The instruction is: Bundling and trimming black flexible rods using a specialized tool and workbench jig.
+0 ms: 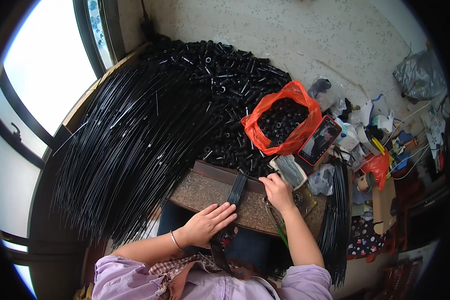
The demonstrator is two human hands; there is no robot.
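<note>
Rods point(238, 186), thin and black, run forward from beneath the left hand point(211, 223) — laid flat, fingers extended. Right of them, the right hand point(276, 191) bunches its fingers — around what, I can't tell. Even palm pressure should keep the row aligned.

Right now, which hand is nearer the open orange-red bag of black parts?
Right. The right hand is below the bag in view, apart from it; the left hand lies on black rods, farther down and left.

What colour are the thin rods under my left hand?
The rods are black, in the head view.
</note>
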